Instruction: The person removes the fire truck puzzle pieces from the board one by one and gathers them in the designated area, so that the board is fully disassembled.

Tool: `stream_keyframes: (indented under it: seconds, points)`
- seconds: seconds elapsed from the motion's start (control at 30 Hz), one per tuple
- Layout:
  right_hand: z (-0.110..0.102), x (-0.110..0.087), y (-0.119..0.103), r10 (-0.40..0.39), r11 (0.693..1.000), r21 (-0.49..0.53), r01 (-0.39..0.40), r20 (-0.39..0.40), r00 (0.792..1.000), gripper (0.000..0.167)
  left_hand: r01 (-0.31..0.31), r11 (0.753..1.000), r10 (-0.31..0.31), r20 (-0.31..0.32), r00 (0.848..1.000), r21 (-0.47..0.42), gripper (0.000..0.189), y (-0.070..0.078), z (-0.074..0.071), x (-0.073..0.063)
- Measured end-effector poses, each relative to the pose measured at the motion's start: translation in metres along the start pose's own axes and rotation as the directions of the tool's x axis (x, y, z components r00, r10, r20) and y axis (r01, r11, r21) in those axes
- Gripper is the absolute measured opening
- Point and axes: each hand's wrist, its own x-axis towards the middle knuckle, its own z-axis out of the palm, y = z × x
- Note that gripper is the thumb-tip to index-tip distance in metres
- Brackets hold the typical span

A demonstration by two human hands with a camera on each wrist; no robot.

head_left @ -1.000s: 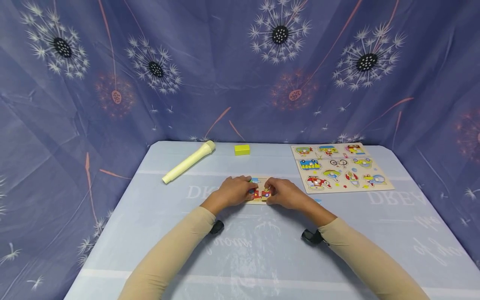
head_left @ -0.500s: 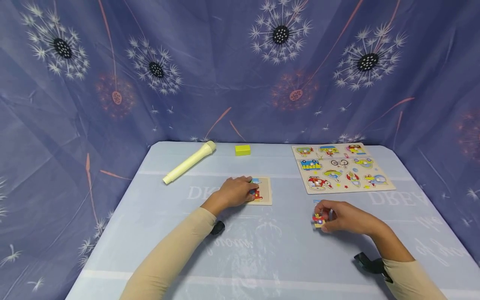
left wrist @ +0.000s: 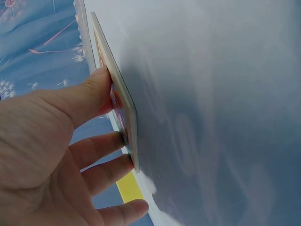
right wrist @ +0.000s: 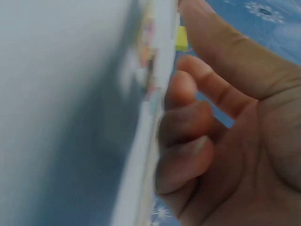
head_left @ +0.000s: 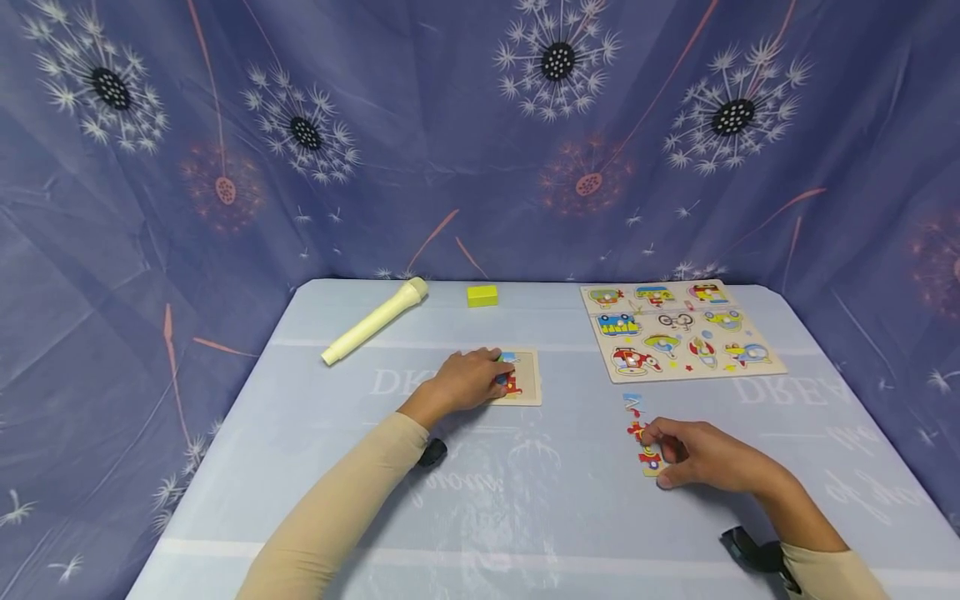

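A small wooden jigsaw tray (head_left: 531, 379) lies mid-table, its right part bare and a red train picture partly showing on the left. Over that left side is my left hand (head_left: 465, 381); in the left wrist view its thumb and fingertips press the face of the tray (left wrist: 130, 106), fingers fairly straight. To the right, several jigsaw pieces (head_left: 651, 462) lie in a slanting column on the cloth. Beside them hovers my right hand (head_left: 705, 457), thumb and index apart close to the lowest pieces. In the right wrist view its fingers are loosely bent, and the pieces (right wrist: 146, 37) look blurred.
A large wooden knob puzzle board (head_left: 645, 340) with vehicle pictures lies at the back right. Along the back are a yellow block (head_left: 482, 296) and a cream microphone-shaped stick (head_left: 371, 323). Patterned blue curtain (head_left: 450, 150) rises behind the table.
My right hand has moved from the tray to the right with a red train piece, then set it down by the other pieces and let go. The left hand stays on the tray.
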Motion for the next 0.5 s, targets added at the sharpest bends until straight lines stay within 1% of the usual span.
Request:
stream_keyframes:
  seconds: [0.07,0.13,0.17,0.23,0.3,0.33,0.4,0.5]
  points:
    - [-0.003,0.001,-0.005,0.010,1.000,-0.017,-0.011,-0.057,0.998,0.044,-0.002,1.000,0.002,0.000,1.000,0.000,0.052,0.001,-0.001,0.000]
    - [-0.007,0.007,-0.012,0.024,0.999,-0.026,-0.027,-0.132,0.991,0.043,-0.004,1.000,0.004,0.003,1.000,0.004,0.051,0.001,-0.002,0.001]
    - [-0.009,0.013,-0.018,0.038,0.999,-0.017,-0.041,-0.165,0.986,0.041,-0.005,1.000,0.005,0.005,1.000,0.006,0.052,0.001,-0.002,0.000]
    - [-0.013,0.028,-0.030,0.076,0.997,0.013,-0.075,-0.202,0.976,0.041,-0.008,1.000,0.008,0.008,1.000,0.007,0.052,0.002,-0.003,0.000]
    - [-0.014,0.050,-0.043,0.115,0.992,0.073,-0.103,-0.200,0.973,0.043,-0.006,1.000,0.006,0.012,1.000,0.003,0.051,0.002,-0.004,0.000]
    - [-0.014,0.061,-0.049,0.134,0.987,0.109,-0.115,-0.186,0.973,0.045,-0.004,1.000,0.004,0.014,1.000,-0.001,0.052,0.002,-0.004,0.000]
    - [-0.009,0.090,-0.060,0.154,0.975,0.186,-0.125,-0.152,0.976,0.049,-0.001,1.000,0.001,0.010,1.000,-0.007,0.051,0.002,-0.004,0.000]
    - [0.003,0.136,-0.072,0.166,0.945,0.303,-0.125,-0.114,0.980,0.049,0.010,1.000,-0.010,0.003,1.000,-0.015,0.051,0.001,-0.002,0.000]
